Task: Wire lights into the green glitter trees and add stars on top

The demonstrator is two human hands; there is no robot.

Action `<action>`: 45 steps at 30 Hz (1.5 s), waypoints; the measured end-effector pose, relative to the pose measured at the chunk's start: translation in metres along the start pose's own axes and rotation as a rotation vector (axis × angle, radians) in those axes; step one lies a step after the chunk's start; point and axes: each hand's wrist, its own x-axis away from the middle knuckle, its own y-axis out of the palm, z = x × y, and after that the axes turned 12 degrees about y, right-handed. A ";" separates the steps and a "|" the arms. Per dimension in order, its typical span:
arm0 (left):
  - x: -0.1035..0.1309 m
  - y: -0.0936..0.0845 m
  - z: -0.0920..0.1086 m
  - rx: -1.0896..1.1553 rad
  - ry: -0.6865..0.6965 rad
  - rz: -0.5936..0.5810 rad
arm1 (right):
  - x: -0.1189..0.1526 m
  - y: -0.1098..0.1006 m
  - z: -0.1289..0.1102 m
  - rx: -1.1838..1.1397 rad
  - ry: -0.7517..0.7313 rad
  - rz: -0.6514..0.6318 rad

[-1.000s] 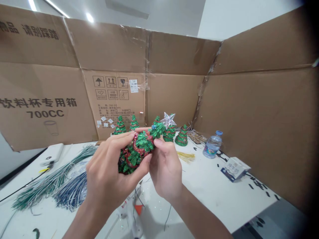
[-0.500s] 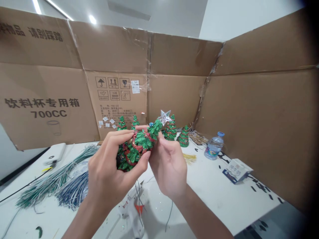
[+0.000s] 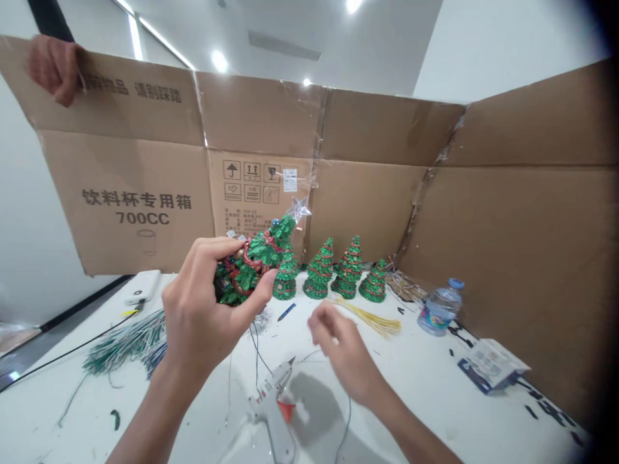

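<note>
My left hand [image 3: 213, 296] is wrapped round a green glitter tree [image 3: 251, 261], tilted to the right, with red garland and small ornaments. A clear star [image 3: 298, 209] sits at its tip. Thin wires hang down below the tree. My right hand [image 3: 345, 351] is apart from the tree, over the table, its fingers curled together; whether something small is between them is hidden. Below and between the hands lies a white glue gun [image 3: 275, 412] with an orange-red trigger.
Several green trees [image 3: 319, 269] stand along the cardboard wall [image 3: 367, 200]. Yellow wires [image 3: 374, 319], a blue pen [image 3: 287, 312], a water bottle [image 3: 441, 308] and green wire bundles [image 3: 126, 341] lie or stand about. Another person's hand [image 3: 55, 67] grips the cardboard's top left.
My right hand has let go of the tree and moved down and right. The view has shifted left, and another person's hand has appeared on the cardboard.
</note>
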 end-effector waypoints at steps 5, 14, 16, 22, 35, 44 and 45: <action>0.006 -0.009 -0.023 -0.072 0.065 -0.037 | 0.045 0.043 0.058 0.557 0.271 -0.066; 0.069 -0.025 -0.061 -0.173 0.091 -0.117 | 0.066 0.081 0.091 0.813 0.371 -0.031; 0.088 -0.027 -0.068 -0.189 0.079 -0.115 | 0.067 0.084 0.098 0.805 0.365 -0.018; 0.129 -0.027 -0.081 -0.239 0.026 -0.128 | 0.070 0.089 0.110 0.718 0.245 0.019; 0.148 -0.028 -0.074 -0.199 -0.051 -0.172 | 0.072 0.070 0.078 -0.398 0.421 0.318; 0.152 -0.021 -0.054 -0.081 -0.089 -0.173 | 0.077 0.097 0.036 -0.508 0.329 0.206; 0.152 -0.020 -0.053 -0.070 -0.083 -0.174 | 0.076 0.099 0.035 -0.506 0.323 0.197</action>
